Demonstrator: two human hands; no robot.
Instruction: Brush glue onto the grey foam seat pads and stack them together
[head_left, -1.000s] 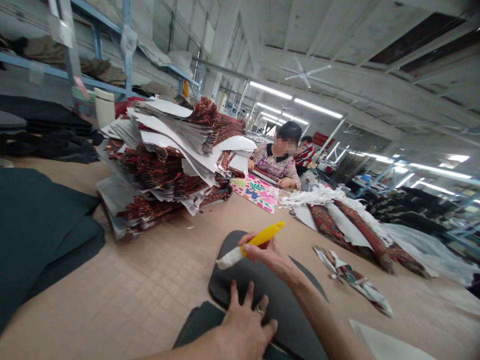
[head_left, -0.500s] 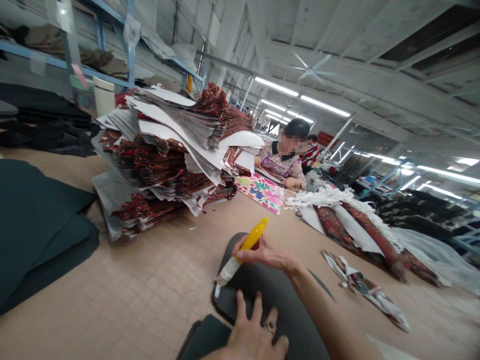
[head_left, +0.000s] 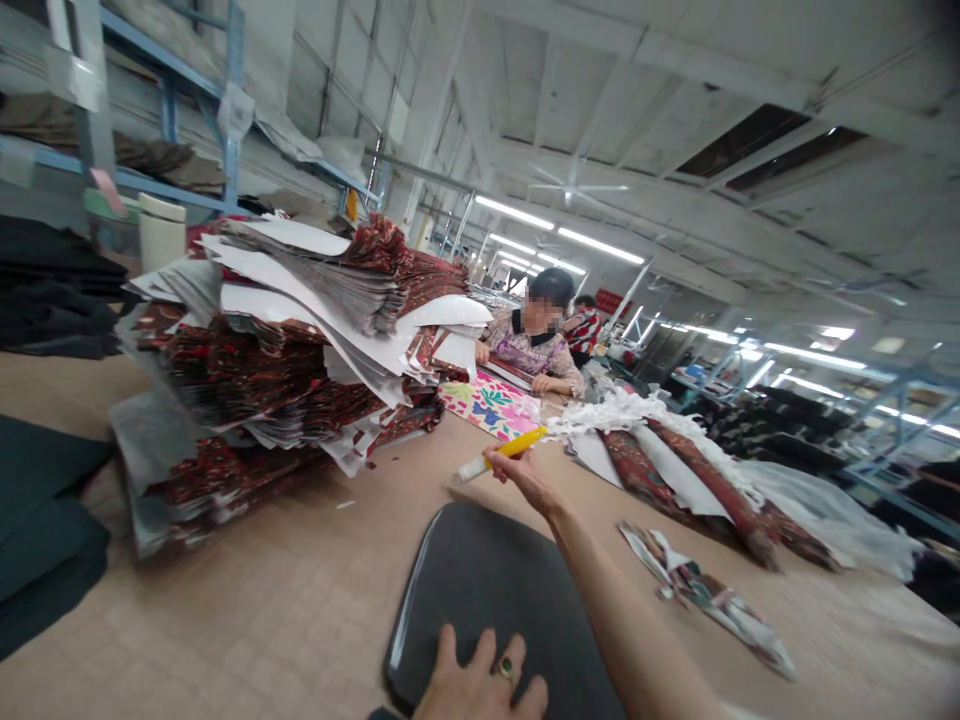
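Note:
A brush with a yellow handle [head_left: 517, 442] and pale bristles is gripped by my right hand [head_left: 517, 475], in the air just beyond the far edge of a dark grey panel. That panel [head_left: 487, 570] has rounded corners and lies on the brown table [head_left: 262, 610]. A shiny wet-looking strip runs along its left edge. My left hand [head_left: 480, 680] rests on the near part of the panel with fingers spread, a green-stoned ring on one finger. The lower part of the panel is out of the frame.
A tall stack of red patterned pieces and white sheets [head_left: 300, 340] stands left of centre. Dark green fabric [head_left: 45, 530] lies at the left edge. To the right are patterned rolls [head_left: 682, 470] and a twisted scrap [head_left: 705, 595]. Across the table sits a co-worker [head_left: 536, 340].
My right hand has lifted the brush off the panel's left edge and moved it away, past the far edge. A longer shiny strip now shows on that left edge. My left hand stays on the panel.

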